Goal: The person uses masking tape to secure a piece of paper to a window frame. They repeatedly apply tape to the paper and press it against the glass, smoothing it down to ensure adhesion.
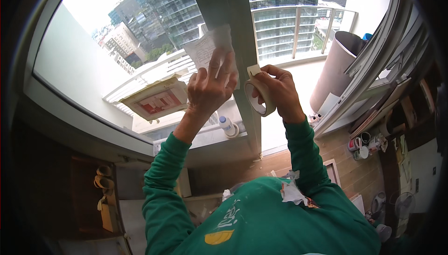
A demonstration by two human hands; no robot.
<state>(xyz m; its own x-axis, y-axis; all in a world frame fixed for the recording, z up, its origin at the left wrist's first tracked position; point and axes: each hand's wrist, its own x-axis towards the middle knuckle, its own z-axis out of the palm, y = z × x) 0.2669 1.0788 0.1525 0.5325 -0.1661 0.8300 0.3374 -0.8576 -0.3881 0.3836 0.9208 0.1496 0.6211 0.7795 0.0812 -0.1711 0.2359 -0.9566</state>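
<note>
My left hand [205,89] presses a white, wrinkled paper sheet [201,52] with writing on it against the grey-green window post [219,3]. Its fingers are stretched out over the sheet, gripping nothing. Close by on the right, my right hand [283,91] is closed on a roll of cream masking tape [269,103]. A short strip of tape [253,70] sticks up at the thumb and fingertips, near the post's edge. How far that strip runs behind the fingers is hidden.
A red-and-white sheet with taped edges [161,101] hangs at the window glass. On the sill stands a blue-capped white bottle [226,124]. At right are a tall grey cylinder [333,70], folded door panels [373,73] and paint cans [357,145]. Paper scraps [294,193] cling to my green shirt.
</note>
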